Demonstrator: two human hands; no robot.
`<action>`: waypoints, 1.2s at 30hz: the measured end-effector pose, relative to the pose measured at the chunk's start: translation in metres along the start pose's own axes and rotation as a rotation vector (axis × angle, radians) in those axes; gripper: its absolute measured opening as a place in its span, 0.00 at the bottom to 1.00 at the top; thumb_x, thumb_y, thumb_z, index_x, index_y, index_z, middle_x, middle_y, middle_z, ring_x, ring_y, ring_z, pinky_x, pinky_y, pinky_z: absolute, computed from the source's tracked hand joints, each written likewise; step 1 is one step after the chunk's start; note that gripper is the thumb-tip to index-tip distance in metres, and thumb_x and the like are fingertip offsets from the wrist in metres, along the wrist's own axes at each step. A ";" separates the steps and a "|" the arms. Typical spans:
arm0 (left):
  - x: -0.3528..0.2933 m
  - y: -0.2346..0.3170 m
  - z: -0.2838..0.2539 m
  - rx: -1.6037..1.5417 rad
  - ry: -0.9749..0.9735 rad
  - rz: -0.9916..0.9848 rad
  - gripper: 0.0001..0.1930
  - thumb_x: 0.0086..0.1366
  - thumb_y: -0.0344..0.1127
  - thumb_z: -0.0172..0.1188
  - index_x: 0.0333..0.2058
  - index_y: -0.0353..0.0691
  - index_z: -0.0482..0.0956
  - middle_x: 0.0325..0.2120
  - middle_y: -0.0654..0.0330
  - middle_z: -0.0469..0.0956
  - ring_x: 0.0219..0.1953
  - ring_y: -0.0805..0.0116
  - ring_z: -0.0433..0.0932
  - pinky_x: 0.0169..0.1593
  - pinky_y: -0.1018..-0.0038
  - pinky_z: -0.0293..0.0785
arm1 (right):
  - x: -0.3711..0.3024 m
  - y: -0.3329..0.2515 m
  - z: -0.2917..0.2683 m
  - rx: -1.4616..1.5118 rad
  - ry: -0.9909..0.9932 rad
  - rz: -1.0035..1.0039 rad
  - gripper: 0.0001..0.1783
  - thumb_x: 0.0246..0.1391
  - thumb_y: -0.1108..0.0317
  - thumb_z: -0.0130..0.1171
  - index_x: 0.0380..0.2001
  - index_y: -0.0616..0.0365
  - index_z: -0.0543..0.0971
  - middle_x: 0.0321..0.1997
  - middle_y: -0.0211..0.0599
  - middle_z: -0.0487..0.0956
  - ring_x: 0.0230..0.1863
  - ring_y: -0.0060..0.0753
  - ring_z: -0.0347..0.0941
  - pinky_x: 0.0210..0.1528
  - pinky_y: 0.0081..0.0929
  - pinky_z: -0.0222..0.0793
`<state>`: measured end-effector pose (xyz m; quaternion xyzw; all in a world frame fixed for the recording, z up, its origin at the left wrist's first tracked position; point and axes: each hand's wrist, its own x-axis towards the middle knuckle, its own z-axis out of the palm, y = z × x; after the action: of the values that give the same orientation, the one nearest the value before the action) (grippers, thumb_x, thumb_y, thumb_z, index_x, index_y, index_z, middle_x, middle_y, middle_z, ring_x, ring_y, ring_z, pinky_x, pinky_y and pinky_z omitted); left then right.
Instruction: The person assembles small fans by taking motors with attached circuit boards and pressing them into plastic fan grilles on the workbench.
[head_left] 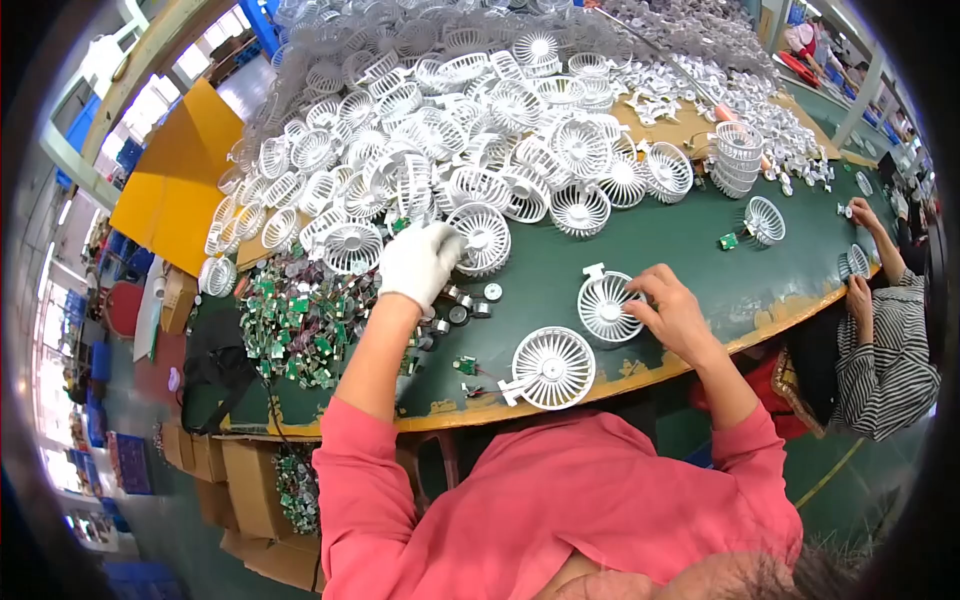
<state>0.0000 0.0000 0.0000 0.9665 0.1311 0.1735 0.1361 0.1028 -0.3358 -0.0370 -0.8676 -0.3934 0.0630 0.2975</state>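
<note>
My left hand (420, 262), in a white glove, reaches to the pile's near edge. Its curled fingers close at the left rim of a round white fan guard (484, 240); the fingertips are partly hidden. My bare right hand (682, 312) is over the right rim of another fan guard (603, 308) lying on the table, thumb and fingers apart. A third fan guard (552, 368), with a small side tab, lies flat near the table's front edge. Left of it are small green circuit boards (465, 366) with wires.
A large heap of white fan guards (420, 120) covers the back of the green table (700, 250). Circuit boards (300, 320) and small round motors (460, 314) pile up at left. A stack of guards (738, 160) stands at right. A co-worker's hands (862, 290) work at far right.
</note>
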 end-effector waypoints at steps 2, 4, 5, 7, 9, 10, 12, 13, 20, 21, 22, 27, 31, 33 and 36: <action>0.013 -0.012 -0.011 -0.066 0.039 -0.003 0.15 0.61 0.47 0.56 0.34 0.42 0.81 0.32 0.52 0.79 0.38 0.52 0.77 0.42 0.63 0.72 | 0.002 0.005 0.016 0.273 0.258 -0.116 0.12 0.50 0.74 0.59 0.40 0.59 0.78 0.37 0.34 0.73 0.32 0.27 0.68 0.33 0.22 0.65; 0.013 0.012 -0.022 -0.350 0.009 -0.092 0.16 0.61 0.45 0.54 0.35 0.38 0.80 0.30 0.50 0.80 0.36 0.53 0.78 0.41 0.65 0.72 | -0.014 0.016 0.007 0.299 0.265 -0.085 0.12 0.50 0.75 0.59 0.40 0.59 0.78 0.37 0.34 0.72 0.33 0.26 0.68 0.32 0.21 0.64; 0.016 0.013 -0.031 -0.448 0.018 -0.105 0.16 0.61 0.44 0.54 0.36 0.37 0.80 0.30 0.50 0.80 0.35 0.54 0.79 0.41 0.66 0.72 | -0.013 0.015 0.013 0.339 0.316 -0.056 0.12 0.50 0.76 0.58 0.40 0.59 0.78 0.37 0.34 0.72 0.33 0.26 0.68 0.32 0.20 0.62; 0.016 0.008 -0.037 -0.304 -0.033 -0.039 0.15 0.60 0.44 0.56 0.36 0.38 0.81 0.30 0.51 0.80 0.35 0.56 0.79 0.41 0.67 0.72 | -0.012 0.019 0.019 0.339 0.299 -0.086 0.12 0.50 0.77 0.57 0.40 0.60 0.78 0.37 0.35 0.72 0.34 0.26 0.68 0.32 0.20 0.61; 0.010 0.010 -0.032 -0.205 -0.201 -0.071 0.13 0.59 0.42 0.58 0.35 0.37 0.81 0.29 0.52 0.79 0.33 0.61 0.78 0.40 0.69 0.71 | -0.007 0.020 0.020 0.335 0.304 -0.131 0.12 0.50 0.77 0.57 0.40 0.60 0.78 0.38 0.35 0.72 0.35 0.27 0.68 0.33 0.20 0.62; 0.008 0.008 -0.024 -0.115 -0.153 -0.031 0.13 0.58 0.42 0.59 0.34 0.38 0.81 0.28 0.51 0.78 0.33 0.57 0.78 0.39 0.68 0.72 | -0.005 0.022 0.022 0.327 0.318 -0.133 0.12 0.49 0.75 0.59 0.40 0.58 0.79 0.37 0.37 0.74 0.34 0.31 0.71 0.34 0.23 0.66; 0.010 0.010 -0.020 -0.079 -0.107 -0.021 0.12 0.58 0.43 0.59 0.34 0.41 0.82 0.29 0.51 0.78 0.33 0.56 0.78 0.39 0.67 0.72 | -0.004 0.021 0.021 0.342 0.294 -0.122 0.11 0.50 0.76 0.57 0.39 0.60 0.78 0.37 0.37 0.73 0.36 0.31 0.70 0.35 0.22 0.65; 0.013 0.011 -0.019 -0.086 -0.099 -0.043 0.12 0.58 0.43 0.59 0.35 0.42 0.82 0.30 0.51 0.79 0.34 0.56 0.78 0.39 0.67 0.72 | -0.004 0.021 0.020 0.350 0.275 -0.113 0.10 0.51 0.77 0.55 0.39 0.61 0.77 0.37 0.37 0.72 0.37 0.31 0.69 0.37 0.22 0.63; 0.033 0.024 0.008 0.367 -0.442 -0.165 0.25 0.48 0.57 0.63 0.32 0.39 0.83 0.33 0.47 0.80 0.38 0.52 0.80 0.43 0.61 0.75 | -0.004 0.021 0.023 0.304 0.318 -0.186 0.09 0.51 0.77 0.55 0.38 0.61 0.77 0.37 0.39 0.72 0.37 0.34 0.69 0.37 0.23 0.64; 0.034 0.032 0.007 0.398 -0.441 -0.126 0.26 0.47 0.57 0.63 0.32 0.39 0.83 0.35 0.47 0.81 0.38 0.53 0.80 0.43 0.62 0.76 | -0.005 0.023 0.022 0.282 0.315 -0.168 0.09 0.51 0.76 0.55 0.38 0.61 0.77 0.37 0.40 0.72 0.37 0.36 0.69 0.38 0.25 0.65; 0.035 0.034 0.008 0.409 -0.470 -0.117 0.25 0.46 0.58 0.64 0.33 0.40 0.84 0.36 0.49 0.81 0.38 0.54 0.80 0.43 0.62 0.76 | -0.007 0.024 0.022 0.262 0.308 -0.153 0.09 0.51 0.76 0.55 0.38 0.61 0.77 0.38 0.40 0.72 0.37 0.38 0.70 0.38 0.26 0.66; 0.014 0.024 0.014 0.125 -0.274 -0.099 0.16 0.51 0.50 0.61 0.34 0.46 0.82 0.35 0.49 0.78 0.40 0.54 0.78 0.46 0.64 0.73 | -0.011 0.018 0.019 0.323 0.273 -0.113 0.09 0.51 0.77 0.54 0.38 0.61 0.77 0.37 0.38 0.72 0.35 0.34 0.69 0.36 0.25 0.65; 0.003 0.004 -0.032 -0.548 0.109 -0.212 0.14 0.58 0.42 0.58 0.38 0.39 0.79 0.28 0.60 0.79 0.23 0.72 0.75 0.30 0.76 0.72 | -0.008 0.018 0.023 0.320 0.296 -0.169 0.08 0.53 0.78 0.52 0.38 0.63 0.76 0.36 0.37 0.71 0.35 0.30 0.67 0.36 0.21 0.62; 0.004 0.020 -0.088 -0.832 0.225 -0.284 0.15 0.63 0.42 0.57 0.39 0.35 0.73 0.27 0.59 0.76 0.21 0.76 0.73 0.24 0.80 0.70 | -0.009 0.019 0.019 0.300 0.296 -0.145 0.08 0.53 0.78 0.52 0.37 0.63 0.76 0.36 0.37 0.70 0.35 0.30 0.67 0.37 0.21 0.62; 0.005 0.010 -0.125 -1.040 0.647 -0.038 0.15 0.66 0.42 0.54 0.39 0.34 0.72 0.26 0.59 0.75 0.21 0.75 0.72 0.26 0.79 0.71 | -0.003 0.017 0.021 0.324 0.279 -0.121 0.08 0.54 0.78 0.52 0.37 0.63 0.76 0.36 0.37 0.71 0.36 0.30 0.67 0.38 0.22 0.63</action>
<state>-0.0397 0.0191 0.1174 0.6694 0.0813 0.4969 0.5463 0.1046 -0.3370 -0.0647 -0.7835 -0.3846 -0.0133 0.4879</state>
